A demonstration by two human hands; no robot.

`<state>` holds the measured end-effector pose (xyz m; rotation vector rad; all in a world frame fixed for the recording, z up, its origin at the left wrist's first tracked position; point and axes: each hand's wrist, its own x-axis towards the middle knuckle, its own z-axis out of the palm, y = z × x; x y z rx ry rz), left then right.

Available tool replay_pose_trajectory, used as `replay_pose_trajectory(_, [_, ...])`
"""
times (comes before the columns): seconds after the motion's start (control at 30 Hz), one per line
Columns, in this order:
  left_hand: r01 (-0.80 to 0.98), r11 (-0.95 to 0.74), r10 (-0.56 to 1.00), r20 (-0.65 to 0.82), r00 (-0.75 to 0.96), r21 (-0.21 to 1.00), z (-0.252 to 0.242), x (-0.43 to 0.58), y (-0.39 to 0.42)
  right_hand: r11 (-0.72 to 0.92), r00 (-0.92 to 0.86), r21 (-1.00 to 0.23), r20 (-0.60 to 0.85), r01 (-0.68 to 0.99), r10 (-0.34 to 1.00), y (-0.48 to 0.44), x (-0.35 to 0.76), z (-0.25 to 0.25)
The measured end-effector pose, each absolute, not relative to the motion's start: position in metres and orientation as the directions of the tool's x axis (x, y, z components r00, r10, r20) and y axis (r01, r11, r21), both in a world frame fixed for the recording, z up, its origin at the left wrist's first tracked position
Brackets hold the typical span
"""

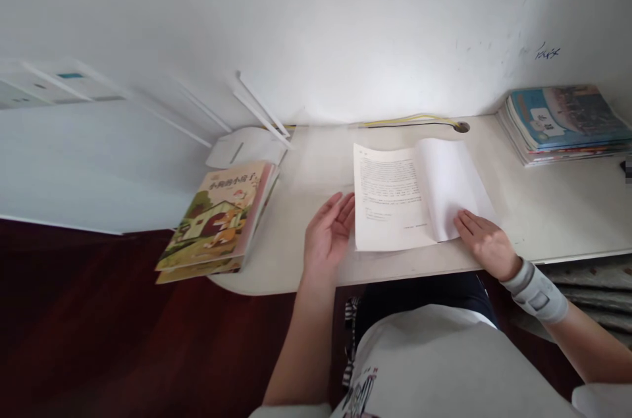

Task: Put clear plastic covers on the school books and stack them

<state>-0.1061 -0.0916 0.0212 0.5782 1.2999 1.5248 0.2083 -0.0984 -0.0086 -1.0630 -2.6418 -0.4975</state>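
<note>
An open, stapled or bound paper booklet (pixel 395 197) lies on the pale desk (pixel 316 168), with printed text on its left page and a blank-looking page curving up on the right. My right hand (pixel 486 245) rests flat on the lower right part of that raised page, holding nothing, and a grey wrist brace (pixel 536 291) wraps its wrist. My left hand (pixel 330 234) hovers or rests just left of the booklet's printed page, palm turned inward and fingers apart. Its fingertips nearly reach the paper edge; I cannot tell whether they touch.
A picture book with a cartoon cover (pixel 216 217) overhangs the desk's left edge beside a white paper (pixel 245 148). A stack of books (pixel 563 125) stands at the right. A cable (pixel 409 120) runs into a desk grommet (pixel 461 127) against the wall.
</note>
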Motion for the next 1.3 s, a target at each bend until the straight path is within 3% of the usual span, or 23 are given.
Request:
replay_pose_trajectory(0.1, [-0.216, 0.108, 0.954, -0.163, -0.253, 0.970, 0.020, -0.097, -0.086, 0.673, -0.696, 0.210, 0.360, 0.709, 0.622, -0.098, 0.209, -0.010])
replay_pose_trajectory(0.2, [0.252, 0.000, 0.988, 0.038, -0.147, 0.968, 0.015, -0.086, -0.088, 0.668, -0.697, 0.226, 0.370, 0.709, 0.614, -0.098, 0.208, -0.010])
replay_pose_trajectory(0.27, [0.494, -0.040, 0.992, 0.092, -0.082, 0.868, 0.011, -0.082, -0.091, 0.668, -0.699, 0.230, 0.364, 0.708, 0.615, -0.098, 0.206, -0.009])
replay_pose_trajectory(0.33, [0.683, -0.043, 0.998, 0.056, 0.003, 0.729, 0.008, -0.081, -0.094, 0.661, -0.694, 0.228, 0.346, 0.715, 0.632, -0.099, 0.202, -0.008])
replay_pose_trajectory(0.43, [0.915, -0.084, 0.994, -0.032, 0.105, 0.395, 0.007, -0.083, -0.097, 0.612, -0.656, 0.238, 0.308, 0.754, 0.689, -0.103, 0.196, -0.006])
replay_pose_trajectory(0.5, [0.966, -0.090, 0.992, -0.064, 0.108, 0.242, 0.009, -0.086, -0.098, 0.562, -0.617, 0.257, 0.281, 0.787, 0.735, -0.107, 0.196, -0.005])
replay_pose_trajectory(0.6, [0.985, -0.079, 0.991, -0.096, 0.094, 0.151, 0.011, -0.090, -0.099, 0.507, -0.572, 0.275, 0.269, 0.817, 0.775, -0.115, 0.201, -0.004])
replay_pose_trajectory(0.87, [0.991, -0.066, 0.993, -0.094, 0.078, 0.120, 0.006, -0.089, -0.098, 0.460, -0.493, 0.178, 0.289, 0.870, 0.821, -0.119, 0.223, -0.005])
replay_pose_trajectory(1.1, [0.997, -0.070, 0.992, -0.102, 0.073, 0.029, 0.001, -0.087, -0.096, 0.435, -0.502, 0.267, 0.284, 0.860, 0.817, -0.120, 0.234, 0.006])
replay_pose_trajectory(1.3, [0.998, -0.061, 0.993, -0.098, 0.063, 0.021, 0.000, -0.087, -0.097, 0.433, -0.508, 0.282, 0.310, 0.856, 0.804, -0.118, 0.233, 0.009])
